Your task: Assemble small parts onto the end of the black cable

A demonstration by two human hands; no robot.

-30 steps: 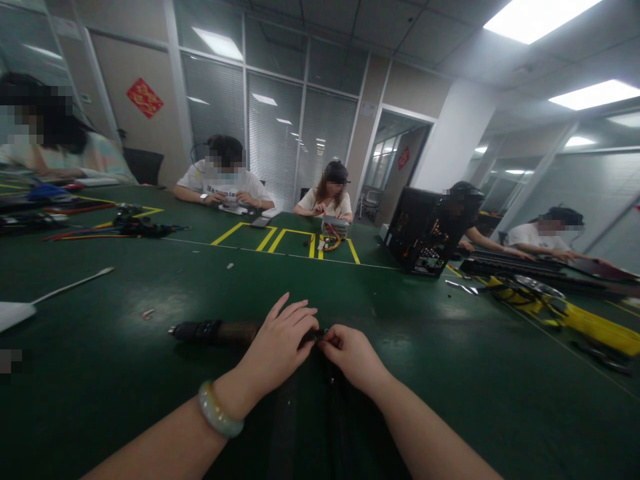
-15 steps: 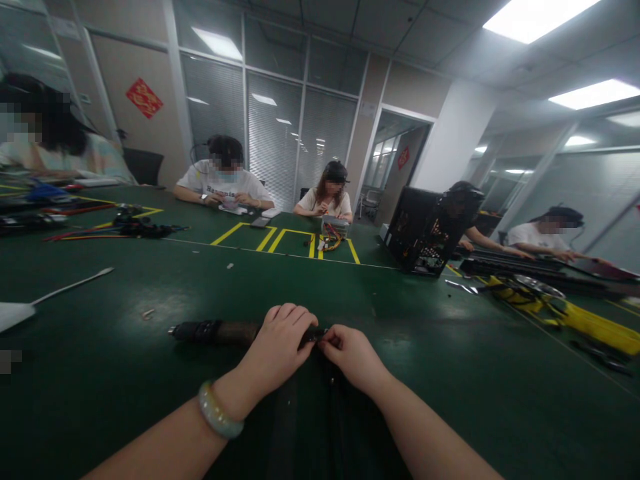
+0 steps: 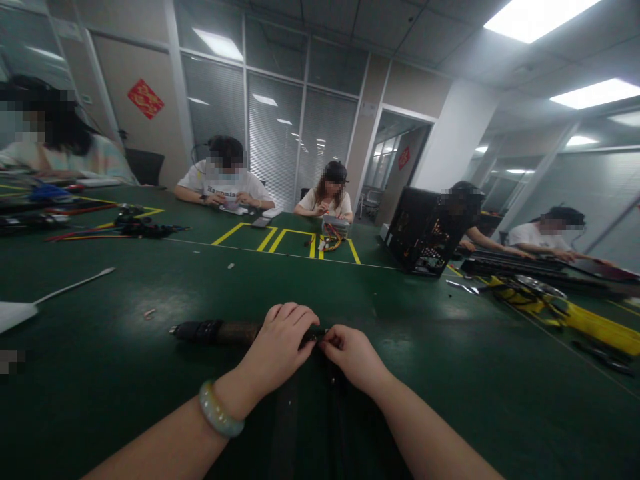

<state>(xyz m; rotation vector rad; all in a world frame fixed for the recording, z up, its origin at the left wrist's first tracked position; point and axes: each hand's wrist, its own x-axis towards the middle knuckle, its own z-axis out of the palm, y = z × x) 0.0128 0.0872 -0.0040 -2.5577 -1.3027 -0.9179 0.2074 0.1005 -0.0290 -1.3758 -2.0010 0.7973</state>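
Note:
A dark inline electric screwdriver (image 3: pixel 235 333) lies across the green table with its metal tip pointing left. My left hand (image 3: pixel 285 340) is closed over its rear end, the fingers curled across the top. Right beside it, my right hand (image 3: pixel 350 353) has thumb and forefinger pinched together at the tool's right end. What sits between those fingertips is too small and dark to make out. A dark, cord-like strip (image 3: pixel 336 407) runs from under the right hand toward me.
On the left lies a white object with a thin stem (image 3: pixel 75 285). Cable bundles (image 3: pixel 135 225) are farther back. A black computer case (image 3: pixel 417 233) stands at the right, near yellow parts (image 3: pixel 595 323). Several people sit around the table, one handling a power supply unit (image 3: pixel 335 227).
My hands and the screwdriver stay in nearly the same place. Only a very slight shift of the view shows.

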